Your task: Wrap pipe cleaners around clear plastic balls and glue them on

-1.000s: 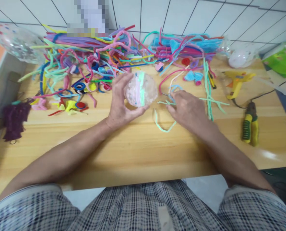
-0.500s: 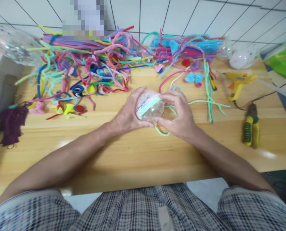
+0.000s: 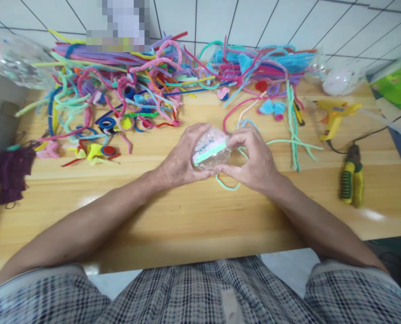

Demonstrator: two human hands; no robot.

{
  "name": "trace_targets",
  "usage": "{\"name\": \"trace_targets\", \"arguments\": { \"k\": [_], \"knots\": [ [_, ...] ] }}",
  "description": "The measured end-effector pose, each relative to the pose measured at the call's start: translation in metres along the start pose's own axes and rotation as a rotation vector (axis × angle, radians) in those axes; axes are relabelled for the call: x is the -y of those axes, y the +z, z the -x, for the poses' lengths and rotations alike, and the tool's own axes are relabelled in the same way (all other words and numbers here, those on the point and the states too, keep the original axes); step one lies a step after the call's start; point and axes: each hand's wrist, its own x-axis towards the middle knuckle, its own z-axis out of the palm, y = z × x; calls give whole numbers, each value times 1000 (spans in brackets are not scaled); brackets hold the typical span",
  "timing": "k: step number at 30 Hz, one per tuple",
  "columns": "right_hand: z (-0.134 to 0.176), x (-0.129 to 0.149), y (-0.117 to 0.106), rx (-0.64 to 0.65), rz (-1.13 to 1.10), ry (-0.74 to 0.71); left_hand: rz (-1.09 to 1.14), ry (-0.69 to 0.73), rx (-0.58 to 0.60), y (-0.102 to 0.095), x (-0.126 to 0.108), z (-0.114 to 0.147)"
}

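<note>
Between my two hands, above the middle of the table, is a clear plastic ball (image 3: 217,158) with speckled contents in its upper half and a mint green and pale pink band around its middle. My left hand (image 3: 186,155) wraps round its left side, thumb underneath. The fingertips and thumb of my right hand (image 3: 251,155) press on its right edge at the band. A mint green pipe cleaner (image 3: 228,187) loops below the ball by my right hand; whether it joins the band I cannot tell.
A heap of coloured pipe cleaners (image 3: 113,85) lines the back. On the right are a yellow glue gun (image 3: 335,118), wire strippers (image 3: 352,177) and several mint pipe cleaners (image 3: 293,130). A purple tassel (image 3: 13,173) lies at the left edge, below a bag of clear balls (image 3: 18,63).
The ball has tilted slightly in my hands, and my right fingers have bent in a little along the band. Both hands keep their hold.
</note>
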Motion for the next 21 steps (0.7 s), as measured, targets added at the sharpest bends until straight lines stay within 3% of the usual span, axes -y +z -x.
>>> {"name": "trace_targets", "arguments": {
  "k": [10, 18, 19, 21],
  "knots": [
    [3, -2, -3, 28, 46, -46, 21, 27, -5, 4, 3, 0],
    [8, 0, -4, -117, 198, -238, -51, -70, 5, 15, -4, -10],
    [9, -1, -7, -109, 241, -260, -67, -111, 29, 15, -7, -13],
    [10, -5, -14, 1, 274, -149, -102, -126, 105, 11, -17, -19]
  ]
}}
